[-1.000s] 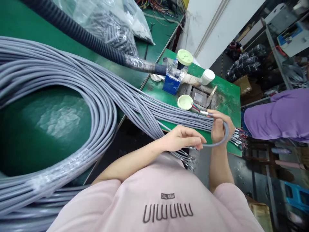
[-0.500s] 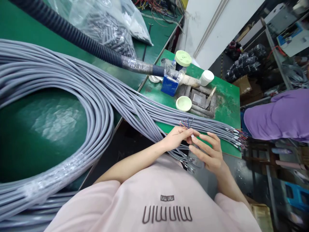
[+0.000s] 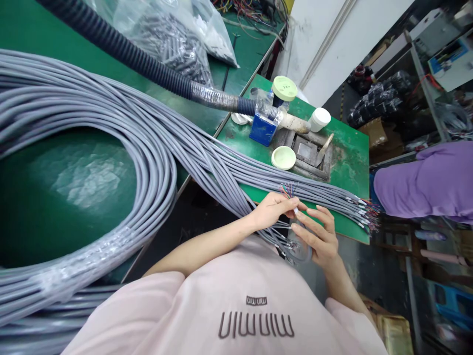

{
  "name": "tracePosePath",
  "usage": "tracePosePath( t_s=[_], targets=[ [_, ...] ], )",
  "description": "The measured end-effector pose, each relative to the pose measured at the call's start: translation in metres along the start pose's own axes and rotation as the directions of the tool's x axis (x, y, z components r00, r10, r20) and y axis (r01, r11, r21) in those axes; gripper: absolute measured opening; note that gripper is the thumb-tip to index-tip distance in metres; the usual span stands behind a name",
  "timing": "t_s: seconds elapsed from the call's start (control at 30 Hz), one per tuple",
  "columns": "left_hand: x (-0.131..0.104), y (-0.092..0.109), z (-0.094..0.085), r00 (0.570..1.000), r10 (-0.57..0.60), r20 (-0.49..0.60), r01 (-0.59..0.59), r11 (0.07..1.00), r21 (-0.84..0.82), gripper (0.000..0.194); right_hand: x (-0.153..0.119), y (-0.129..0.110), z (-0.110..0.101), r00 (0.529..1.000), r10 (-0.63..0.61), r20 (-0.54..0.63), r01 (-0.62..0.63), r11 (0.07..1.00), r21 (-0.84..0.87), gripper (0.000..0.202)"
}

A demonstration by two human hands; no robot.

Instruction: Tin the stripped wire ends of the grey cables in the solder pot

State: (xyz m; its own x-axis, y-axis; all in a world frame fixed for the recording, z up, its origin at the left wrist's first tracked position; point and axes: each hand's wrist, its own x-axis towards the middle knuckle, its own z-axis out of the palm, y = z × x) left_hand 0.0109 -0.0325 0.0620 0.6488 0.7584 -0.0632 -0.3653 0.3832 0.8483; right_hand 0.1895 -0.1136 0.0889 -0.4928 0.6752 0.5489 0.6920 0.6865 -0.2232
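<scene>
My left hand pinches the end of a grey cable, and its thin coloured wires fan out above the fingers. A short white piece shows on the cable between the hands. Beside it is my right hand, fingers spread and bent, with the tips near the cable; whether they touch it is unclear. The grey cable loops down below the right hand. Behind the hands, a bundle of grey cables runs across the green table, its stripped ends at the right edge. More cable ends hang near my shirt.
A square soldering pot stands behind the bundle, near a round green dish, a white cup and a ribbed hose. Large cable coils lie left. A person in purple is at right.
The view has shifted slightly. The coloured wires are spread a little differently above my left hand, and my right hand's fingers have moved slightly beside the cable.
</scene>
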Motion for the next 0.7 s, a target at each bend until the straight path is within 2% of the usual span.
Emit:
tracePosePath(
  t_s=[0.33, 0.7],
  targets=[
    [0.0001, -0.0002, 0.0016, 1.000, 0.009, -0.024, -0.008, 0.999, 0.040, 0.051, -0.0070, 0.0006, 0.0050, 0.999, 0.049, -0.024, -0.048, 0.998, 0.037, 0.042],
    [-0.0009, -0.0028, 0.0008, 0.998, 0.037, -0.044, -0.034, 0.996, 0.079, 0.048, -0.0018, -0.0027, 0.0051, 0.997, 0.064, -0.040, -0.062, 0.997, 0.048, 0.036]
  ],
)
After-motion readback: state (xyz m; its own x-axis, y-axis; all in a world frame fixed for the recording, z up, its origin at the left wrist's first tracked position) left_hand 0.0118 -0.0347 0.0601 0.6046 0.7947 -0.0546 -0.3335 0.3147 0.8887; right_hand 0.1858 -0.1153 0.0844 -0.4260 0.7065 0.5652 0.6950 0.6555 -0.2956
